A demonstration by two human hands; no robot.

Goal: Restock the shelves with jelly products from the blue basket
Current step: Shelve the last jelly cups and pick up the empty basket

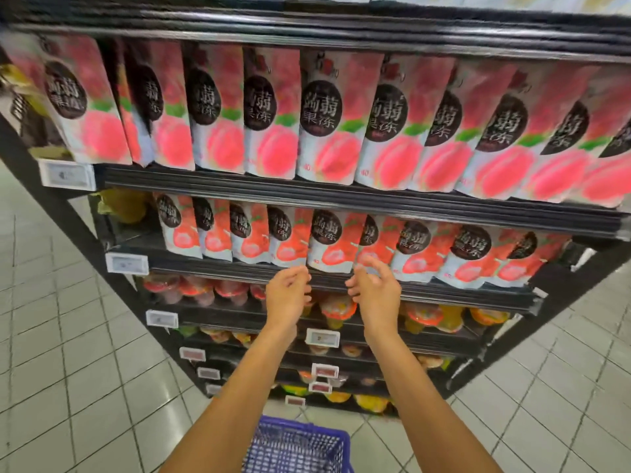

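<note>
A tall black shelf unit (pixel 341 196) fills the view, standing on pale floor tiles (pixel 61 353). Its upper row holds large peach jelly pouches (pixel 327 131) packed edge to edge; the row beneath holds smaller lychee jelly pouches (pixel 329 242), with a gap at its left end. Lower shelves carry jelly cups (pixel 338 310). The blue basket (pixel 297 445) sits on the floor below, between the forearms; its contents cannot be made out. The left hand (pixel 286 297) and right hand (pixel 377 291) hang just below the lychee row, fingers loosely curled, holding nothing, apart from each other
</note>
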